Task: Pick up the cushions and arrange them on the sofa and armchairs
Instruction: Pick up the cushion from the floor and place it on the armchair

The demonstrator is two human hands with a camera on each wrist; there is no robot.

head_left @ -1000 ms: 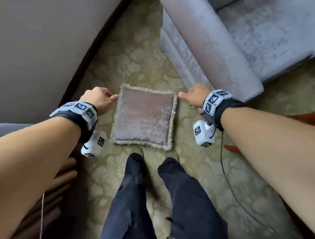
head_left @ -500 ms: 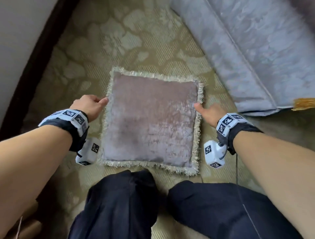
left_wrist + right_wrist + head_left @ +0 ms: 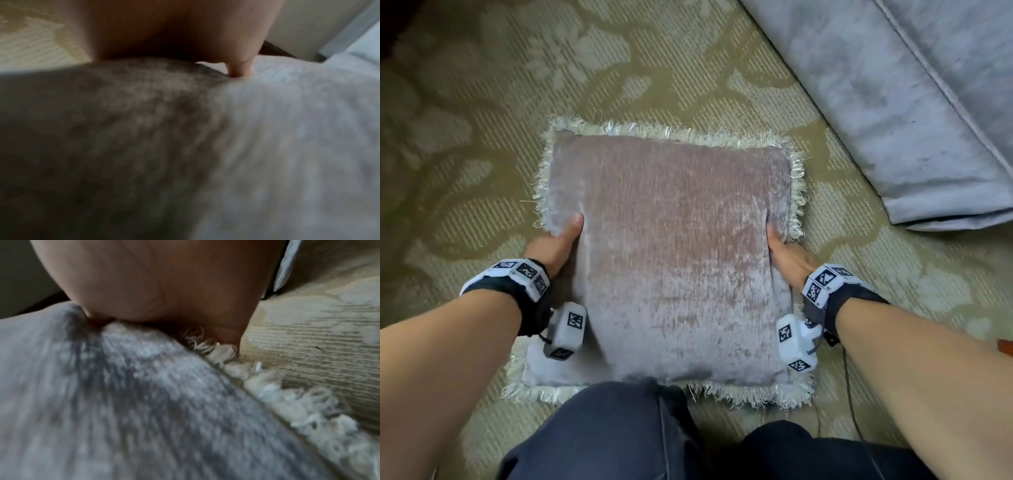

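A square mauve-grey velvet cushion (image 3: 671, 253) with a pale fringe lies on the carpet in front of my knees. My left hand (image 3: 558, 245) grips its left edge, thumb on top and the fingers hidden beneath. My right hand (image 3: 786, 251) grips the right edge the same way. In the left wrist view the thumb (image 3: 240, 68) presses into the cushion (image 3: 185, 146). The right wrist view shows the palm (image 3: 164, 288) on the cushion (image 3: 123, 402) beside its fringe. The grey velvet sofa (image 3: 893, 102) stands at the upper right.
The patterned olive and cream carpet (image 3: 619, 68) surrounds the cushion. My dark-trousered knees (image 3: 619, 438) are just below it. A cable (image 3: 849, 394) trails from the right wrist. The sofa's front corner (image 3: 945, 212) is close to the cushion's right side.
Both hands have gone from beside the cushion's edges to gripping them, thumbs on top. The view has dropped closer, and the cushion's sides are bent up where it is held.
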